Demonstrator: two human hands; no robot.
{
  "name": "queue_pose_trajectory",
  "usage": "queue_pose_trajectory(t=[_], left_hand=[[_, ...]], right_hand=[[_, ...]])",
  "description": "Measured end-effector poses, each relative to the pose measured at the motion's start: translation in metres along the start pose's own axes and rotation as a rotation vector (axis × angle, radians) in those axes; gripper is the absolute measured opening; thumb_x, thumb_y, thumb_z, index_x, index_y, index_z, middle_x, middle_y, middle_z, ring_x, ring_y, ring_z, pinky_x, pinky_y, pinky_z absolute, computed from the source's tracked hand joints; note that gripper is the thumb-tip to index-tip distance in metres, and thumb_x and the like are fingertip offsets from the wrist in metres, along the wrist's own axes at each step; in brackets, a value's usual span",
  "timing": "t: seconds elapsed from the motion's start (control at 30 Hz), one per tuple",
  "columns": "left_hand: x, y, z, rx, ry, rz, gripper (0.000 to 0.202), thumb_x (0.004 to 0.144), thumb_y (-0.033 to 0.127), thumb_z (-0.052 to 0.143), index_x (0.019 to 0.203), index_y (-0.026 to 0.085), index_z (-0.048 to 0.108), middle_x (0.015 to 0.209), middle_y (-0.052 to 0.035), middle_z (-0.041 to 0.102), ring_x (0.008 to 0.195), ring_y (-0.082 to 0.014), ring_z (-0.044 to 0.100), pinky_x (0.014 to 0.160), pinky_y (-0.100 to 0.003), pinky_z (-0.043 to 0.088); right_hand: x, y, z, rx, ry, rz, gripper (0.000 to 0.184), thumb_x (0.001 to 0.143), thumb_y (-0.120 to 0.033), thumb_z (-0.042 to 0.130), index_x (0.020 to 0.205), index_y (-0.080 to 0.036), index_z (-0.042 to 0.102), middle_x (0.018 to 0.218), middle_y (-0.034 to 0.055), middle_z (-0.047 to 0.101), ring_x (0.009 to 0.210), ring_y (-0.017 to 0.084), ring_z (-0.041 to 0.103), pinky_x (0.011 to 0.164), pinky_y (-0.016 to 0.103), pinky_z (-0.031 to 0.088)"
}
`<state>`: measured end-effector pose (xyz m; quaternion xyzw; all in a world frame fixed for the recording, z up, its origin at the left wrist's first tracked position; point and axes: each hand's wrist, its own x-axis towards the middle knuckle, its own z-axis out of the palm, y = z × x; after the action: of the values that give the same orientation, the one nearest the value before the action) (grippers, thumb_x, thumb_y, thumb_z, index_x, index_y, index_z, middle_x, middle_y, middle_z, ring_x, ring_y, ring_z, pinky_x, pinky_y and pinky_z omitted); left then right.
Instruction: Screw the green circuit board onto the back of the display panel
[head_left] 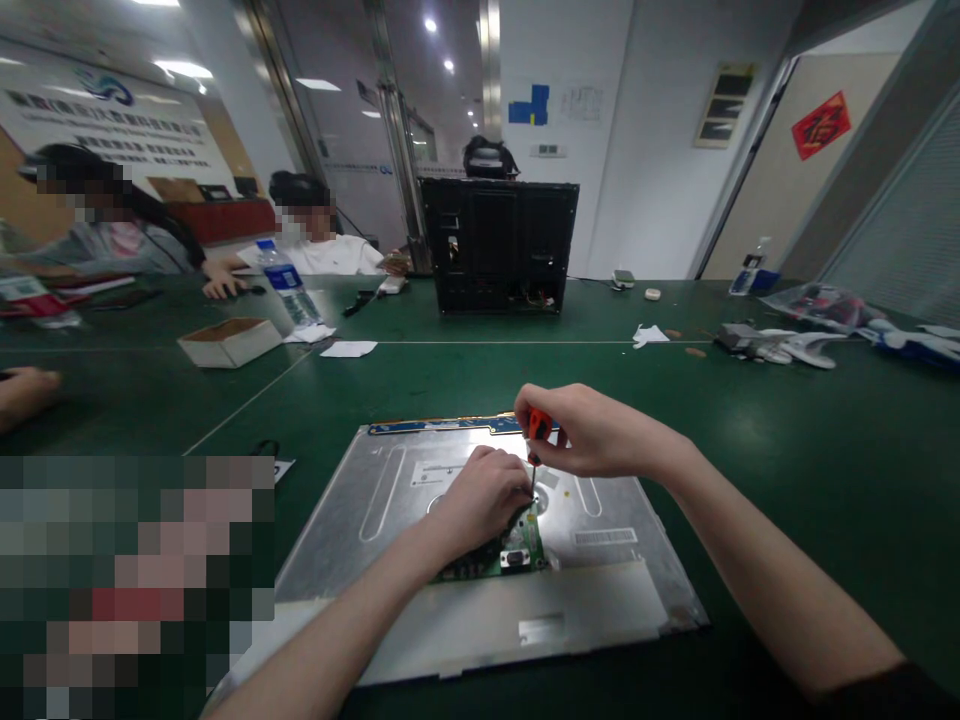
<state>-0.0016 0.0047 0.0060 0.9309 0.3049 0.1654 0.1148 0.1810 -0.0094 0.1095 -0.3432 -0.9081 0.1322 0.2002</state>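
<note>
A silver metal-backed display panel [615, 600] lies flat on the green table, with a blue circuit strip [427, 426] along its far edge. Over its middle sits a green circuit board [534, 545] with a metal connector on the near side. My right hand [600, 430] grips a red and black screwdriver [539, 424], its shaft pointing down at the board's far corner. My left hand [484, 500] rests on the board, fingers curled close to the screwdriver tip. Whatever those fingers pinch is hidden.
Beyond the panel a black monitor housing [502, 245] stands upright. To the left are an open cardboard box [229, 342] and a water bottle [289, 285]. Plastic wrapping and dark parts [780, 343] lie at right. Two people sit at far left; another hand [26, 395] shows at the left edge.
</note>
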Motion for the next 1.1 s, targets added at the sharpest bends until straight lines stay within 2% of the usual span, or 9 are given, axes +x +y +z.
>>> queue_pose_trajectory(t=[0.4, 0.73, 0.9, 1.1], left_hand=[[0.000, 0.002, -0.002, 0.028, -0.016, -0.013, 0.009, 0.082, 0.013, 0.062, 0.077, 0.019, 0.066, 0.085, 0.0004, 0.067, 0.085, -0.0177, 0.060, 0.081, -0.034, 0.034], [0.000, 0.000, 0.001, 0.073, 0.002, 0.007, 0.010, 0.084, 0.015, 0.060, 0.076, 0.020, 0.064, 0.082, 0.0014, 0.065, 0.084, -0.0160, 0.058, 0.081, -0.032, 0.034], [0.000, -0.002, 0.003, 0.067, 0.001, 0.013, 0.012, 0.084, 0.015, 0.059, 0.076, 0.020, 0.065, 0.082, 0.0009, 0.066, 0.083, -0.0168, 0.058, 0.080, -0.032, 0.033], [0.000, 0.001, 0.000, 0.042, -0.012, 0.006, 0.011, 0.084, 0.013, 0.059, 0.080, 0.021, 0.066, 0.082, 0.0011, 0.065, 0.083, -0.0163, 0.058, 0.081, -0.032, 0.033]], right_hand=[[0.000, 0.001, 0.001, -0.047, -0.009, 0.012, 0.019, 0.079, -0.016, 0.056, 0.096, -0.019, 0.048, 0.081, -0.0007, 0.058, 0.066, 0.010, 0.049, 0.059, 0.023, 0.034], [0.001, -0.003, 0.001, -0.220, -0.027, 0.088, 0.016, 0.083, -0.025, 0.055, 0.098, -0.020, 0.049, 0.081, 0.0003, 0.062, 0.066, 0.012, 0.052, 0.058, 0.024, 0.031], [-0.003, -0.007, -0.004, -0.222, -0.055, 0.079, 0.021, 0.081, -0.022, 0.055, 0.101, -0.019, 0.048, 0.085, 0.0020, 0.064, 0.071, 0.014, 0.054, 0.058, 0.025, 0.031], [-0.003, -0.009, -0.004, -0.257, -0.059, 0.090, 0.018, 0.081, -0.021, 0.054, 0.099, -0.019, 0.049, 0.081, 0.0010, 0.063, 0.066, 0.013, 0.052, 0.055, 0.024, 0.029]])
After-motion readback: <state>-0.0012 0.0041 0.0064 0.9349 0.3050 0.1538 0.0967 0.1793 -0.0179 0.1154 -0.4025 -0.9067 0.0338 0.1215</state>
